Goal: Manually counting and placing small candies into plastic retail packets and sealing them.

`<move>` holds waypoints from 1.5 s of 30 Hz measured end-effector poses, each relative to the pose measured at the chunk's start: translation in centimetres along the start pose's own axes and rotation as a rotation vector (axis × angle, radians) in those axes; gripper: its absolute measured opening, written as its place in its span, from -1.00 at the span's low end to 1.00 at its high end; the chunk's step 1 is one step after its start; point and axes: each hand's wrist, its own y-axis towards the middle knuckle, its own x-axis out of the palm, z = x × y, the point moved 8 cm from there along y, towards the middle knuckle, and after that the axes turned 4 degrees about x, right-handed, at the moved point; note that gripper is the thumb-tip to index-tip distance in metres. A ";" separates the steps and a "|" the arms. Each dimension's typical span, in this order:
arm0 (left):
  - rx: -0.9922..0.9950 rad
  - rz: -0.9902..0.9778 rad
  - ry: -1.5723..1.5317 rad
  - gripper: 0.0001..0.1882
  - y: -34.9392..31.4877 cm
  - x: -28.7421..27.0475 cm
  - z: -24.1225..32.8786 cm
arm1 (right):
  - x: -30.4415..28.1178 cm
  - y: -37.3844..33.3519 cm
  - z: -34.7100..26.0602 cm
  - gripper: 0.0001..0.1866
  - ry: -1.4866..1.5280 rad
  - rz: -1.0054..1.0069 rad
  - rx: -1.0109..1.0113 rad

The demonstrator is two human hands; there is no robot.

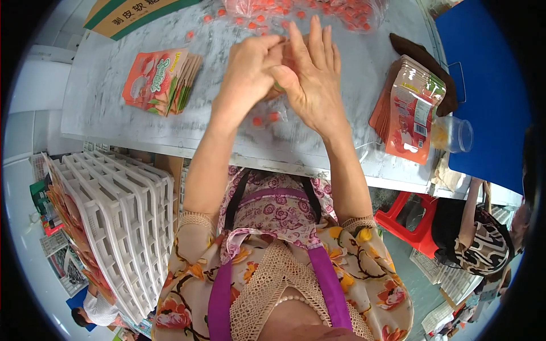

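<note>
Both my hands are up over the middle of the marble-look table (pixel 114 108) right now, pressed together around one pouch (pixel 280 85). My left hand (pixel 250 71) has its fingers curled and pinched in toward the right one, and my right hand (pixel 313 77) has its fingers stretched out flat and upward with the thumb tucked against the left. The pouch itself is mostly hidden between them; I can only see a sliver of green and orange peeking out at the thumbs, so I can't tell exactly how I've got it clamped, just that both hands are closed in on it.

Using the table as the reference: a couple of loose orange candies (pixel 266 119) sit on it just below my hands, toward my edge. The big heap of orange candies (pixel 307 11) is at the far edge, just beyond my fingertips. On the table's left part there's a fanned stack of empty pouches (pixel 162 79), well apart from my hands. On its right part, another stack of pouches (pixel 409 108) leans near the edge, with a clear plastic cup (pixel 452 134) lying on its side just beside it. White plastic crates (pixel 122 221) are stacked below the table's left side.
</note>
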 end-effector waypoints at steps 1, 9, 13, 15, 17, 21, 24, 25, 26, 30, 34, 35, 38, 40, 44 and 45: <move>-0.062 0.017 -0.029 -0.73 0.3 -0.8 -0.7 | 0.0 0.3 -0.2 -0.12 -0.102 0.008 -0.031; -0.118 0.134 -0.012 -0.69 0.5 -6.9 -1.2 | 3.2 -5.3 6.5 -0.31 0.283 -0.051 0.282; -0.059 0.177 0.077 -0.68 0.0 -8.8 -0.7 | 8.4 -8.8 2.8 -0.33 -0.167 -0.136 0.115; -0.080 0.103 0.009 -0.67 0.4 -8.6 -1.0 | 9.9 -9.1 1.4 -0.36 -0.132 -0.176 0.020; -0.171 0.109 0.037 -0.69 0.2 -9.1 -1.4 | 11.0 -9.0 -0.5 -0.50 -0.009 -0.193 -0.119; -0.137 0.144 0.010 -0.69 -0.9 -8.4 -2.0 | 12.2 -9.8 1.9 -0.59 0.134 -0.245 -0.113; -0.147 0.177 -0.073 -0.68 -2.4 -7.4 -2.8 | 7.7 -8.3 7.2 -0.71 0.397 -0.046 0.360; -0.055 0.230 -0.045 -0.67 -2.7 -7.3 -2.6 | 5.7 -7.3 8.5 -0.75 0.610 -0.061 0.679; -0.051 0.231 -0.051 -0.67 -2.5 -7.0 -1.9 | 2.4 -5.3 8.1 -0.77 0.853 0.135 0.767; -0.193 0.136 -0.084 -0.65 -2.6 -5.8 -0.9 | -6.1 2.0 0.7 -0.76 0.884 0.320 0.474; -0.173 0.120 -0.137 -0.64 -1.9 -4.6 -0.8 | -4.5 4.0 -3.5 -0.69 0.829 0.234 0.336; -0.170 0.124 -0.162 -0.64 -1.7 -4.5 -0.9 | -3.4 3.8 -3.5 -0.67 0.890 0.185 0.347; -0.251 0.073 -0.179 -0.63 -1.9 -4.3 -0.8 | -2.0 3.3 -2.8 -0.66 0.992 0.144 0.336; -0.215 0.116 -0.175 -0.63 -1.9 -4.5 -0.9 | -2.4 3.4 -2.7 -0.69 1.137 0.196 0.333; -0.285 0.160 -0.311 -0.59 -2.4 -5.4 -1.7 | -3.6 1.8 -2.6 -0.64 0.927 0.296 0.274; -0.284 0.163 -0.311 -0.59 -2.4 -5.6 -1.5 | -3.5 0.4 -2.6 -0.64 0.927 0.294 0.272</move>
